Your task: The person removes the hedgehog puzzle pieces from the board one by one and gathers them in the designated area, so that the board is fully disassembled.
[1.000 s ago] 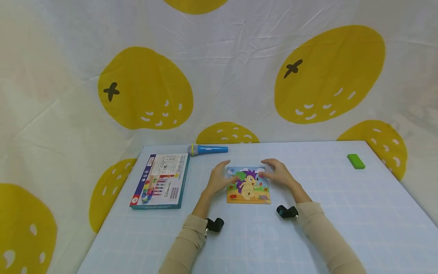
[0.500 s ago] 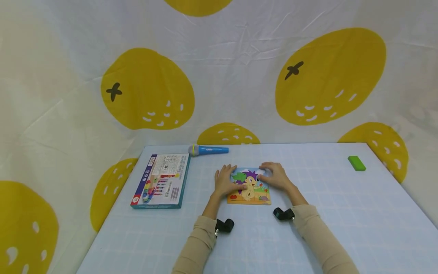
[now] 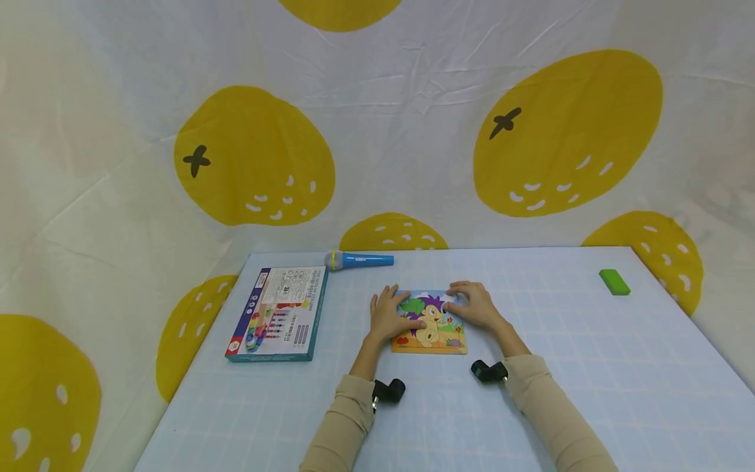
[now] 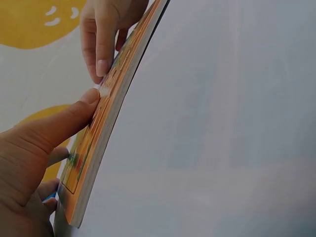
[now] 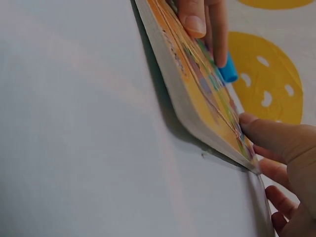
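A square picture puzzle (image 3: 438,339) with a purple-haired hedgehog lies face up on the table in the head view. At its left side is my left hand (image 3: 387,317); the thumb (image 4: 69,120) lies on the picture and the fingers are along the edge. My right hand (image 3: 479,307) holds the far right part, with its thumb (image 5: 266,132) on the face and the other fingers at the side. Both wrist views show the puzzle's thick pale edge (image 4: 101,155). A dark shadow runs beneath that edge in the right wrist view.
To the left lies a flat printed box (image 3: 277,314). A blue toy microphone (image 3: 367,261) rests near the table's back edge. Far to the right is a green block (image 3: 615,282). A curtain with yellow fruit shapes (image 3: 253,157) hangs behind the pale blue table (image 3: 448,419).
The left hand has moved right onto the puzzle, its thumb now over the picture. My right hand has shifted slightly left. The puzzle has stayed in place.
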Tool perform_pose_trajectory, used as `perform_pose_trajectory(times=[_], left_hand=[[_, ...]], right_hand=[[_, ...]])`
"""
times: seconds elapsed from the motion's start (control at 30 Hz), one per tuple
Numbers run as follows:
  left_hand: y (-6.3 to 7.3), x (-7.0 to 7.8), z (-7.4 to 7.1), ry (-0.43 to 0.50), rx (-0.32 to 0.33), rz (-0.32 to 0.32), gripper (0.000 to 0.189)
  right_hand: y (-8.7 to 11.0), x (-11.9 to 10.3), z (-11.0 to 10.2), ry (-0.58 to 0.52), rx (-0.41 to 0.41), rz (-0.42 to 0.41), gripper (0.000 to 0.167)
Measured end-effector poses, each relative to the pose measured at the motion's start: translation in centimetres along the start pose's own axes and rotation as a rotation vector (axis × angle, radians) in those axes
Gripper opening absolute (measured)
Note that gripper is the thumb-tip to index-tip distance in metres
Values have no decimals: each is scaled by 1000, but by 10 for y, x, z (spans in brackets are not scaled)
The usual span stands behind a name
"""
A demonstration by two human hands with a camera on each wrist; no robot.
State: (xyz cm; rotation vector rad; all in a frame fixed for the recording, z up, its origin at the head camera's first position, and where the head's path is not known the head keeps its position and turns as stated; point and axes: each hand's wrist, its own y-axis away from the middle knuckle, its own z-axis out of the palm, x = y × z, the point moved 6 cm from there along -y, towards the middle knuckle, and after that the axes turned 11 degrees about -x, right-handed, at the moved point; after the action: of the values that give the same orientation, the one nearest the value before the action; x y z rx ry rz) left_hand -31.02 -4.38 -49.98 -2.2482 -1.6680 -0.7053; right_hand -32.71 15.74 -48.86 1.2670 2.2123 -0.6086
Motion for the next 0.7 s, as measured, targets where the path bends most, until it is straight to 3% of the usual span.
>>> perform_pose_trajectory(times=[0.2, 0.7], left_hand=[[2, 1, 0, 4, 13, 15, 75], [0, 4, 4, -14, 22, 11, 72]], right_hand=[[-1, -1, 0, 10, -8, 1, 33], [-7, -3, -7, 64, -162, 79, 34]])
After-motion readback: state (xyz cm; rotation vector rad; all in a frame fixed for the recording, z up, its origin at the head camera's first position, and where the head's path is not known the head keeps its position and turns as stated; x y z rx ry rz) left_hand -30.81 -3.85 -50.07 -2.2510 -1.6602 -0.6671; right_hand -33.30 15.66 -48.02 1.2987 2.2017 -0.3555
